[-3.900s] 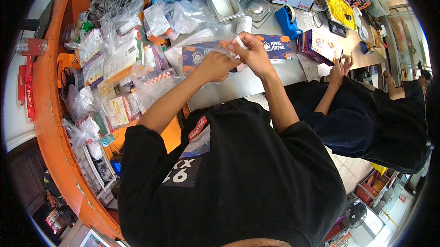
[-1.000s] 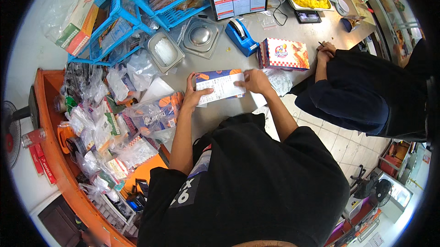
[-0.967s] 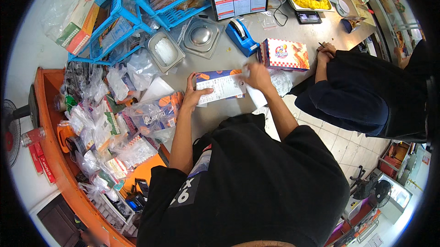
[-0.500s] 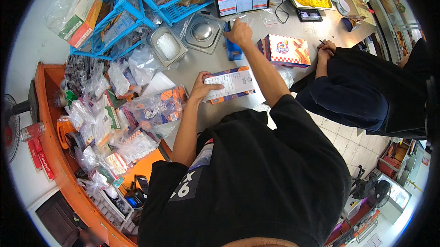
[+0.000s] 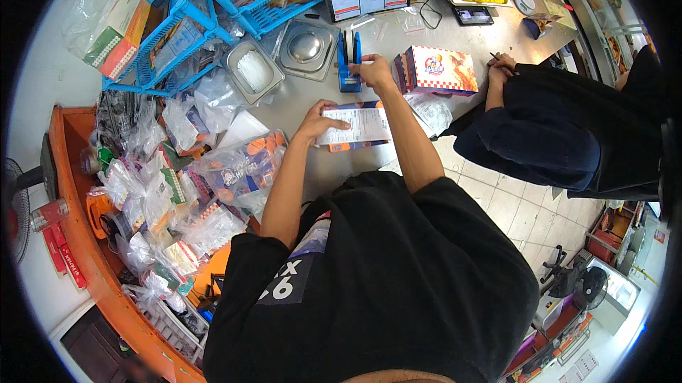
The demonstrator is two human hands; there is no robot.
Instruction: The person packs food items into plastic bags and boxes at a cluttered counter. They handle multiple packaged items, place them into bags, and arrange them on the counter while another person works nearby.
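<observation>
Now, right hand (image 5: 376, 71) moved to the near end of the blue tape holder (image 5: 342, 72), fingers bent, can't tell if gripping, left hand (image 5: 317, 123) still pinching white paper (image 5: 366, 124) against a box (image 5: 358, 146)

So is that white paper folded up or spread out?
Spread out: the white paper lies flat over the blue-and-orange box, with the left hand at its left end.
</observation>
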